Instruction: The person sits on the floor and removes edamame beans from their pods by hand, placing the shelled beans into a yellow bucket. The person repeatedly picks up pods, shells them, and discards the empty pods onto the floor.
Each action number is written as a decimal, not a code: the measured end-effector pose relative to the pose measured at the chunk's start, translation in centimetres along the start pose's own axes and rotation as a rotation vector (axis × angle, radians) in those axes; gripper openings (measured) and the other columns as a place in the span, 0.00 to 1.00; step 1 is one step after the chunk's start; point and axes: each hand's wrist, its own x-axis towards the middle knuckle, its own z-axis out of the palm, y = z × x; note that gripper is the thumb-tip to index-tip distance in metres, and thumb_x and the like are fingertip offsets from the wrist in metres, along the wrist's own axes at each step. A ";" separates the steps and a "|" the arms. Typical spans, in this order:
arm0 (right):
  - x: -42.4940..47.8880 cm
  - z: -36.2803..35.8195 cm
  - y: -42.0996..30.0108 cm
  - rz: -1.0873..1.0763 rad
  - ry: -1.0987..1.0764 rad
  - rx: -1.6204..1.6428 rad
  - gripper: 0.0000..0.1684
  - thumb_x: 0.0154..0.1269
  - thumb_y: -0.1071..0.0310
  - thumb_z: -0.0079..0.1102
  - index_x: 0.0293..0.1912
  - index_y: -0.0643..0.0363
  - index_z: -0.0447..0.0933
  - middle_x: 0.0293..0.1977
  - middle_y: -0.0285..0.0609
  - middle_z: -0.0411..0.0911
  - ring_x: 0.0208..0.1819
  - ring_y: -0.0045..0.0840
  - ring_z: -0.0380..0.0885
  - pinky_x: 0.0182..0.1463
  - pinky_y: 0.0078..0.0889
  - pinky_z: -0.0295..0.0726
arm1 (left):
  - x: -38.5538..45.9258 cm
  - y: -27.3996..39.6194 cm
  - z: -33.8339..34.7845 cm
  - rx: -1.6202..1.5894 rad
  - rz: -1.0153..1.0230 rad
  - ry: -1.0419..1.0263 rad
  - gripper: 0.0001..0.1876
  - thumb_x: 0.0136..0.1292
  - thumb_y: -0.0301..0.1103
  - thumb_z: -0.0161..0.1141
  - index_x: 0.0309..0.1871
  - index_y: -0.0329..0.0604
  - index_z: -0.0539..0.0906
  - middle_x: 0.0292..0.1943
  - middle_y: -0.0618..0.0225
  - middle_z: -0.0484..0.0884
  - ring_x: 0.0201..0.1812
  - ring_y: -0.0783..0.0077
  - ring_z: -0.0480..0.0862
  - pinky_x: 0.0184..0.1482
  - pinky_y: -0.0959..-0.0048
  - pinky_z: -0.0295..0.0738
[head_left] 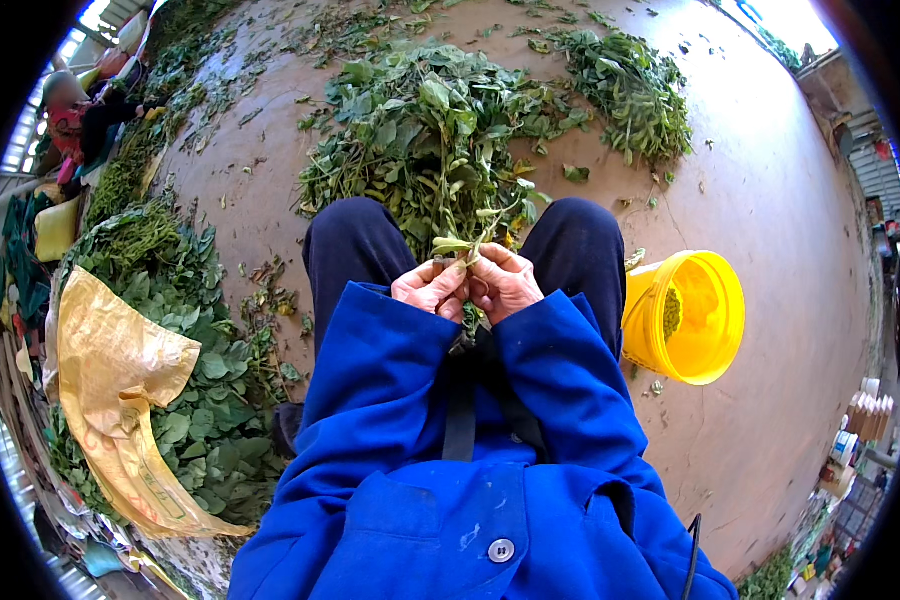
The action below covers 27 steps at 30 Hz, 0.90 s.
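Observation:
Between my knees my left hand [431, 289] and my right hand [504, 281] meet, fingertips pinched on a green plant stem with pods [454, 246]. Which fingers bear on the stem and which on a pod is hard to tell. Just beyond them lies a large heap of leafy bean plants [420, 135], with flat green pods hanging among the leaves. To the right of my right knee a yellow plastic bucket [709, 319] leans tilted, its mouth towards me, with green pods [673, 313] inside.
A smaller pile of podded plants [637, 97] lies at the upper right. On the left are more cut leafy plants [210, 420] and a yellowish woven sack [120, 360]. Another person [82, 124] sits at the upper left beside plants. Loose leaves litter the concrete floor [780, 247].

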 end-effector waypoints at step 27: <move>-0.4 1.6 0.5 0.012 0.057 -0.109 0.06 0.56 0.72 0.44 0.31 0.61 0.70 0.14 0.35 0.68 0.08 0.14 0.61 0.09 0.16 0.56 | -1.3 0.0 1.0 0.565 0.558 0.205 0.06 0.58 0.24 0.57 0.38 0.34 0.76 0.28 0.67 0.80 0.28 0.83 0.76 0.33 0.83 0.71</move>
